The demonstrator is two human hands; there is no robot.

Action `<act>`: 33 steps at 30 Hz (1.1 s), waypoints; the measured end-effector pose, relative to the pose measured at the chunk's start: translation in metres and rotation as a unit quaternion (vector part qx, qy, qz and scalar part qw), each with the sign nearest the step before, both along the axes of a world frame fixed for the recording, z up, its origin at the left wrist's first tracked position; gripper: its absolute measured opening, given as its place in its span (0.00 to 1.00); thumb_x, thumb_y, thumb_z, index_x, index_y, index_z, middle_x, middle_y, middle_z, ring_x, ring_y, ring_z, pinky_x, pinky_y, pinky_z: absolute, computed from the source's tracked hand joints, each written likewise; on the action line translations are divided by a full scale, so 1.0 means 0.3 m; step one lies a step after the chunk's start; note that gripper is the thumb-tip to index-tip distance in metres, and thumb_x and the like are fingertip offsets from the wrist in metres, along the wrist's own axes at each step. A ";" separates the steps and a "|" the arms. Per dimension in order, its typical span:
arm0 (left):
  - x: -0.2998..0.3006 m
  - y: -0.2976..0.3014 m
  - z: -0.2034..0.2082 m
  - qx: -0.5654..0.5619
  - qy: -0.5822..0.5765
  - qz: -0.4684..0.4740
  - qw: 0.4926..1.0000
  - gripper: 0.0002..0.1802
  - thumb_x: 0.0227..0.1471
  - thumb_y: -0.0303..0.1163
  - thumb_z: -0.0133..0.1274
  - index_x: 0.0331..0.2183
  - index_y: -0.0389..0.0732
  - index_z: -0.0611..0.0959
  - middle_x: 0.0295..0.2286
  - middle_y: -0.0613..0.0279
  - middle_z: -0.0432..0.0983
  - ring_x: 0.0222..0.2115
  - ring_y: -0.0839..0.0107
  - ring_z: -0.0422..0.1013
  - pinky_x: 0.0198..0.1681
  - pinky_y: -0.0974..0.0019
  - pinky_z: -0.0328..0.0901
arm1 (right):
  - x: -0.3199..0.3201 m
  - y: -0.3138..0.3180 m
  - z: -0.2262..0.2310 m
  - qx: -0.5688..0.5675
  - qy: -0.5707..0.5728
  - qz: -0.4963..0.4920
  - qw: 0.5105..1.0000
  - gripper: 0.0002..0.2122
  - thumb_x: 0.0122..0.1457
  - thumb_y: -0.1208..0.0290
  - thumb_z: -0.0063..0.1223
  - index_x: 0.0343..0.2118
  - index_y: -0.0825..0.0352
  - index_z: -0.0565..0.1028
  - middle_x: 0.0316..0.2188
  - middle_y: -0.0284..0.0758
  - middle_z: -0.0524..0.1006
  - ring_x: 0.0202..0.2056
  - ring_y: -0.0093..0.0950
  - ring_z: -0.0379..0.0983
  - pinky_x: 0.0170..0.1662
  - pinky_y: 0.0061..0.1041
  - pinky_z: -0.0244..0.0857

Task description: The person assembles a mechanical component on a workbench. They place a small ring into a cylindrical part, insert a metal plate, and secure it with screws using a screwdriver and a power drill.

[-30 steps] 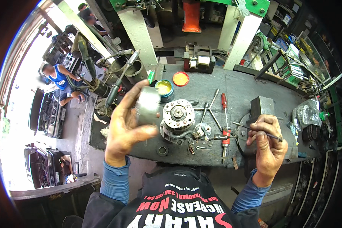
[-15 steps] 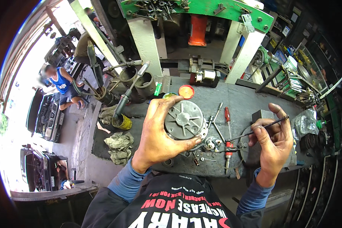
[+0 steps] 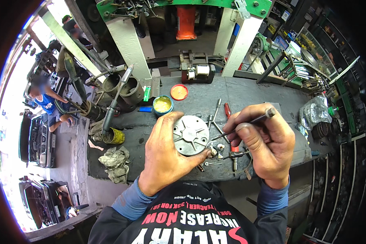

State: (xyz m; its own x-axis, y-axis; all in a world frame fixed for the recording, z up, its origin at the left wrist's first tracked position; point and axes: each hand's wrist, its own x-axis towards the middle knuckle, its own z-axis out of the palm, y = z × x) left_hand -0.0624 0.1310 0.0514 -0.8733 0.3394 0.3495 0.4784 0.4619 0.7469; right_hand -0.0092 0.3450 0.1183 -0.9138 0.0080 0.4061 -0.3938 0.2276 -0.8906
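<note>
My left hand (image 3: 160, 152) holds a round grey metal cover (image 3: 191, 133) by its edge, fingers at the top and thumb at the lower right. The cover has raised ribs spreading from its centre and small holes near the rim. In my right hand (image 3: 268, 148) is a thin dark metal rod (image 3: 223, 135), pinched between thumb and fingers. Its narrow end points at the cover's lower right edge; whether it touches I cannot tell. Below the rod lies a small metal part with terminals (image 3: 216, 150) on the bench.
An open grease jar (image 3: 163, 104) stands beyond my left hand, near its red lid (image 3: 179, 92). A red-handled screwdriver (image 3: 227, 109) and a jointed wrench (image 3: 216, 112) lie mid-bench. At left are a rag (image 3: 114, 163), a yellow can (image 3: 116, 136) and a seated person (image 3: 49, 103).
My right hand has moved left, bringing the rod's narrow end to the cover's edge. The left hand still holds the cover, and the whole view has shifted, showing more of the grease jar.
</note>
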 end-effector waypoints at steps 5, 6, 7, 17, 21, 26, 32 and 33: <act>0.000 0.018 -0.033 -0.002 0.038 0.010 0.999 0.51 0.29 0.39 0.82 0.54 0.32 0.76 0.48 0.45 0.74 0.51 0.48 0.75 0.56 0.52 0.70 | -0.033 -0.004 0.000 0.054 0.008 0.033 0.998 0.05 0.69 0.80 0.57 0.43 0.75 0.75 0.37 0.44 0.84 0.33 0.22 0.80 0.36 0.21 0.77; 0.003 0.021 -0.036 0.002 0.035 0.011 0.999 0.51 0.28 0.38 0.82 0.55 0.33 0.76 0.49 0.45 0.74 0.52 0.47 0.74 0.57 0.51 0.69 | -0.039 -0.004 -0.002 0.056 0.006 0.037 0.998 0.05 0.68 0.80 0.58 0.43 0.76 0.76 0.37 0.43 0.84 0.32 0.21 0.80 0.36 0.21 0.77; 0.004 0.023 -0.039 0.007 0.033 0.012 0.999 0.52 0.28 0.38 0.82 0.55 0.33 0.76 0.49 0.45 0.73 0.53 0.47 0.73 0.58 0.51 0.69 | -0.046 -0.002 -0.004 0.069 0.010 0.043 0.997 0.05 0.68 0.80 0.58 0.43 0.76 0.76 0.36 0.43 0.84 0.32 0.21 0.80 0.36 0.21 0.77; -0.021 -0.006 -0.101 0.062 -0.036 -0.043 0.997 0.56 0.28 0.34 0.84 0.59 0.33 0.73 0.54 0.48 0.74 0.53 0.60 0.75 0.58 0.58 0.71 | -0.087 0.009 -0.016 0.105 0.044 0.050 0.992 0.06 0.61 0.79 0.66 0.39 0.70 0.79 0.34 0.41 0.83 0.33 0.40 0.83 0.37 0.31 0.77; -0.016 0.012 -0.126 0.068 -0.013 -0.015 0.998 0.55 0.28 0.35 0.84 0.57 0.34 0.72 0.52 0.47 0.74 0.53 0.55 0.75 0.58 0.56 0.70 | -0.087 0.022 -0.019 0.086 0.039 0.043 0.995 0.07 0.60 0.78 0.66 0.38 0.72 0.80 0.33 0.41 0.84 0.33 0.40 0.84 0.36 0.30 0.78; -0.036 0.006 -0.125 0.104 -0.041 -0.055 0.992 0.53 0.31 0.35 0.84 0.57 0.34 0.73 0.53 0.45 0.75 0.55 0.49 0.75 0.59 0.53 0.71 | -0.073 0.013 -0.020 0.011 0.018 0.001 1.000 0.10 0.61 0.74 0.66 0.35 0.76 0.78 0.26 0.50 0.83 0.26 0.34 0.82 0.28 0.26 0.77; -0.052 -0.005 -0.134 0.127 -0.051 -0.086 0.987 0.52 0.32 0.34 0.83 0.57 0.34 0.73 0.53 0.45 0.76 0.56 0.50 0.75 0.59 0.53 0.71 | -0.085 0.015 -0.039 -0.011 -0.010 0.032 0.999 0.08 0.59 0.77 0.67 0.37 0.74 0.79 0.28 0.47 0.84 0.29 0.38 0.85 0.33 0.30 0.80; -0.055 -0.005 -0.136 0.131 -0.051 -0.089 0.986 0.52 0.32 0.34 0.83 0.57 0.34 0.73 0.53 0.45 0.76 0.56 0.50 0.75 0.59 0.53 0.71 | -0.091 0.016 -0.034 -0.003 -0.014 0.045 0.999 0.08 0.58 0.78 0.67 0.38 0.74 0.80 0.29 0.46 0.84 0.30 0.39 0.86 0.34 0.31 0.80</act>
